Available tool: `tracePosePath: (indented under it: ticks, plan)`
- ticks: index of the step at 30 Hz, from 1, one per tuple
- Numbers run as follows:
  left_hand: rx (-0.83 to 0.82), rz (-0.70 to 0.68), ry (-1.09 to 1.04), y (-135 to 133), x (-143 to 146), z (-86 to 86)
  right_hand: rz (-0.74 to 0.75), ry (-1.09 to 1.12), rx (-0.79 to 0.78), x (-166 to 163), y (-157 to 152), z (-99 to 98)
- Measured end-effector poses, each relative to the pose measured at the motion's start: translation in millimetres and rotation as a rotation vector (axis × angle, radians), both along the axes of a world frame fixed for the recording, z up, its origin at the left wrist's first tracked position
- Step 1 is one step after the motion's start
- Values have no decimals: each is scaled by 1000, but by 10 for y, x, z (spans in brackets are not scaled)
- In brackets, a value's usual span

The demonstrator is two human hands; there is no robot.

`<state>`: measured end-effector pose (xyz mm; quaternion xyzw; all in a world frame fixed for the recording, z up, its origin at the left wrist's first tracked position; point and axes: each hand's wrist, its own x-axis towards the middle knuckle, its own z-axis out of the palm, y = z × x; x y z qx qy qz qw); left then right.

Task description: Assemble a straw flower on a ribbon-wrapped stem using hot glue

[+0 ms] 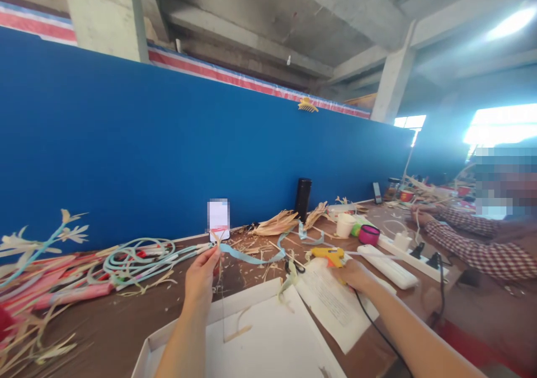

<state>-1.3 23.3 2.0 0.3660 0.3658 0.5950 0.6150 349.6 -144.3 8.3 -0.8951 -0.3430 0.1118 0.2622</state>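
My left hand is raised over the far edge of a white shallow box, thumb and fingers pinched round a small pale husk flower. A thin stem seems to hang below the fingers. My right hand is wrapped round the handle of a yellow glue gun, whose nozzle points left. Beneath the gun lies a printed paper sheet. A light blue ribbon curls over the table just right of my left hand; whether it touches the fingers I cannot tell.
Pale blue wrapped stems lie at left beside finished husk flowers. A phone, black bottle and dried husks line the blue partition. A paper cup and power strip stand right, near a co-worker's checked sleeve.
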Motion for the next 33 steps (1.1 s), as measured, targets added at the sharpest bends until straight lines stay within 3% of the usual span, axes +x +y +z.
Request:
tracePosePath:
  ticks: [4, 9, 13, 16, 19, 22, 29, 33]
  plan:
    - [7, -4, 24, 12, 14, -9, -36, 17, 36, 44, -50, 72]
    - [24, 2, 57, 33, 15, -21, -105, -1, 154, 42, -84, 372]
    - [10, -5, 46, 51, 16, -30, -56, 219, 501, -165, -62, 612]
    - [12, 1, 35, 58, 20, -37, 6, 413, 629, -393, -29, 707]
    - [16, -1, 30, 58, 25, -43, 95, 579, 623, -637, 5, 754]
    - [32, -8, 23, 57, 34, -45, 182, 600, 551, -880, 43, 772]
    - [38, 10, -8, 44, 45, -14, 418, 376, 496, -1391, 138, 710]
    - [62, 7, -5, 18, 34, 9, 512, 383, 519, -1633, 159, 705]
